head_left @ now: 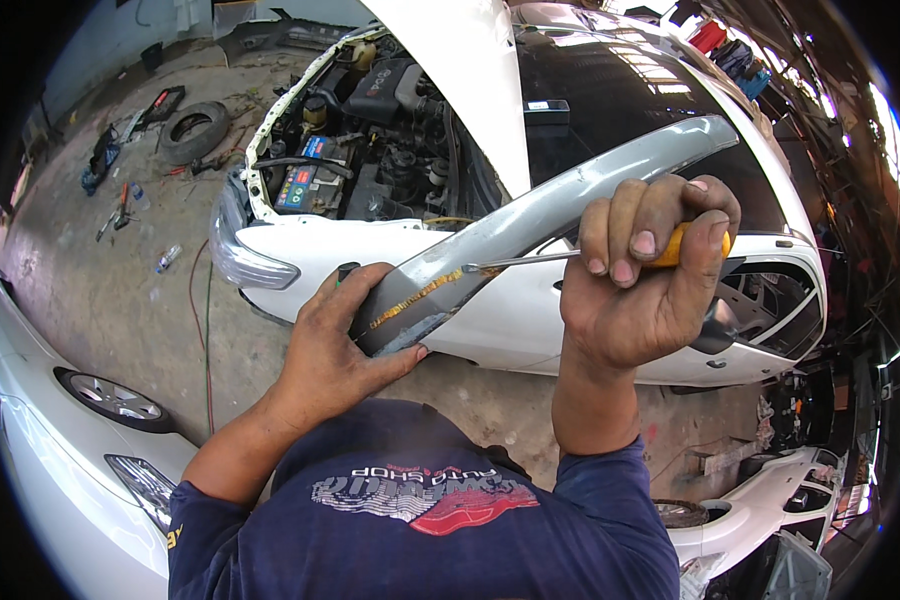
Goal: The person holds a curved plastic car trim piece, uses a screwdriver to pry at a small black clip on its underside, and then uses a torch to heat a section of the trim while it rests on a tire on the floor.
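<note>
My left hand (335, 345) grips the lower left end of a long, curved grey trim piece (550, 200), which rises diagonally to the upper right. A ragged yellowish strip (415, 298) runs along its lower section. My right hand (638, 280) is closed around the yellow handle (680, 245) of a screwdriver. The metal shaft (520, 259) points left, its tip at the upper end of that strip; whether it touches is hard to tell. Behind both hands is a white car (360, 260) with its bonnet (480, 90) raised and its engine bay (360, 130) exposed.
Another white car (80, 470) stands close at the lower left, and a white car body (740, 540) at the lower right. On the concrete floor lie a tyre (180, 135), tools (120, 210), a plastic bottle (168, 258) and hoses (208, 350). Cluttered racking (730, 55) lines the right side.
</note>
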`<control>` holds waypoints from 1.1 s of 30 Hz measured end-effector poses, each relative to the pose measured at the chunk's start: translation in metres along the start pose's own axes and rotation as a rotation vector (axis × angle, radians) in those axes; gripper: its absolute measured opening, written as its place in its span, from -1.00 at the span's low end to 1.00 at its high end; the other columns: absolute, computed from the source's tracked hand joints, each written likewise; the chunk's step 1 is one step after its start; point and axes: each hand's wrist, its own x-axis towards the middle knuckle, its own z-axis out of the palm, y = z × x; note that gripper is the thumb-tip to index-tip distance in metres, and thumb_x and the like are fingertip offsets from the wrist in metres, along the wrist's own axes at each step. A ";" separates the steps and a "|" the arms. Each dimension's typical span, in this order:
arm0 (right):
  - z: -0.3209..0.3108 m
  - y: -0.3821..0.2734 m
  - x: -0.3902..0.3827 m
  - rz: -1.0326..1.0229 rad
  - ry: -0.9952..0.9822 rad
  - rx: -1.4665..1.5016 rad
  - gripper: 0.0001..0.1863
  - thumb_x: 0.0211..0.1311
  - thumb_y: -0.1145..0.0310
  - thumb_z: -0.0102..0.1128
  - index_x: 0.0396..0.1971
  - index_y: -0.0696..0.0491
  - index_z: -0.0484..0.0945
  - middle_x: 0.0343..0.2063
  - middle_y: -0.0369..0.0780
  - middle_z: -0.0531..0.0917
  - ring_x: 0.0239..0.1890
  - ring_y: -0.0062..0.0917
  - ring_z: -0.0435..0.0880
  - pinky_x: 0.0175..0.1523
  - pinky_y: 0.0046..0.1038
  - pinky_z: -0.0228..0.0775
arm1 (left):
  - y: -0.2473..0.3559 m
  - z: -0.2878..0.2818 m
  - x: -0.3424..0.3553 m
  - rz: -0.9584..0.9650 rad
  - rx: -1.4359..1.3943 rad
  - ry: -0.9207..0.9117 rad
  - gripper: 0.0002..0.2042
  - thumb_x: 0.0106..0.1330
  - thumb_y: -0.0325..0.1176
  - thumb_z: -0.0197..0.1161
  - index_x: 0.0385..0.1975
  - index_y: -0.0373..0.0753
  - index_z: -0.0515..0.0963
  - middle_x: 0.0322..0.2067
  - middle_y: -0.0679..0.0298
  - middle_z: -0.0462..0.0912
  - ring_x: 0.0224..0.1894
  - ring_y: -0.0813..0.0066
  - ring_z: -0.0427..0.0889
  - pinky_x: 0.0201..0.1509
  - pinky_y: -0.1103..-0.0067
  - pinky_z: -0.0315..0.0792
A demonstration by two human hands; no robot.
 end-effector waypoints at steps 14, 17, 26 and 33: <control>0.005 -0.002 0.001 0.008 -0.107 -0.090 -0.73 0.71 0.19 -0.02 0.11 0.08 0.35 -0.58 -0.26 0.42 -0.63 -0.67 0.32 -0.54 -0.56 0.30 | -0.012 0.008 -0.008 0.064 -0.049 0.086 -0.19 -0.05 -0.28 0.70 0.27 -0.34 0.51 -0.07 -0.03 0.69 -0.06 0.09 0.67 0.05 0.30 0.59; 0.007 -0.002 0.001 0.013 -0.139 -0.100 -0.73 0.70 0.19 -0.01 0.11 0.08 0.35 -0.59 -0.27 0.41 -0.63 -0.68 0.32 -0.55 -0.56 0.29 | -0.013 0.008 -0.010 0.081 -0.039 0.090 -0.19 -0.06 -0.28 0.70 0.27 -0.34 0.51 -0.06 -0.02 0.70 -0.06 0.10 0.67 0.05 0.30 0.58; 0.011 -0.001 -0.001 0.021 -0.174 -0.090 -0.72 0.70 0.17 -0.01 0.11 0.07 0.35 -0.59 -0.27 0.41 -0.62 -0.68 0.32 -0.53 -0.55 0.30 | -0.009 0.003 -0.014 0.056 -0.009 0.088 -0.19 -0.07 -0.25 0.71 0.25 -0.36 0.53 -0.02 -0.02 0.69 -0.03 0.12 0.69 0.12 0.32 0.55; 0.015 -0.007 0.002 0.017 -0.122 -0.024 -0.71 0.71 0.16 -0.02 0.13 0.07 0.35 -0.56 -0.26 0.42 -0.61 -0.65 0.33 -0.51 -0.54 0.29 | -0.002 -0.002 -0.011 0.005 -0.065 0.050 -0.19 -0.03 -0.27 0.71 0.29 -0.35 0.52 -0.02 -0.04 0.66 -0.01 0.15 0.70 0.11 0.32 0.61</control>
